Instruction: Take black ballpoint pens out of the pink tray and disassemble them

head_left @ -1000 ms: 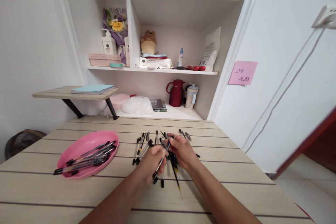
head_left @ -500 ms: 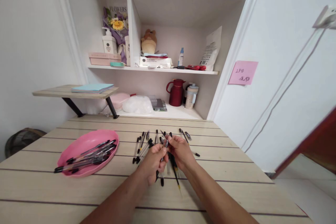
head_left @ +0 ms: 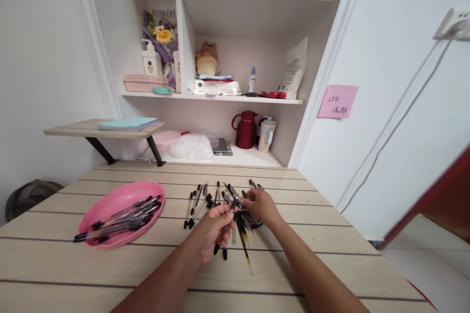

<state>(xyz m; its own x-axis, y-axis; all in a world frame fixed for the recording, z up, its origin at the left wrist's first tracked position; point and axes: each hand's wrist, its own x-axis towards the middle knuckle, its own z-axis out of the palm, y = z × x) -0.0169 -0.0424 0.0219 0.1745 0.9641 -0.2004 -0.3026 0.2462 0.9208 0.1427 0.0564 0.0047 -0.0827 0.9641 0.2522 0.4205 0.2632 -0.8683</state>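
- Nearest the camera, both forearms come in over the pale slatted tabletop (head_left: 110, 264), and the hands meet just past the middle of it.
- The left hand (head_left: 211, 230) is the nearer of the two. It's closed around one black-and-clear pen (head_left: 232, 207), with the fingers wrapped round the barrel.
- That pen's long axis runs on a diagonal. One end pokes out below the fist toward the person, and the other points up, away and a bit right, ending just beside the right hand.
- The right hand (head_left: 261, 205) is a little further out, palm down, with its fingers curled onto the heap. Honestly I can't tell whether it has pinched anything, because the fingertips are lost in the clutter.
- The loose pens (head_left: 200, 203) lie right under and around both hands. Most fan out to the left of the left hand with their long axes pointing roughly away from the person, and a few more lie under the right hand's wrist.
- Well off to the left of the left hand is a pink tray (head_left: 113, 198). It holds a bundle of similar pens lying roughly crosswise, so the left hand is clearly the closer one to it.
- Far beyond the hands, the white shelves hold a red jug (head_left: 245, 131), and a pink sticky note (head_left: 338, 101) is stuck on the wall to the right.
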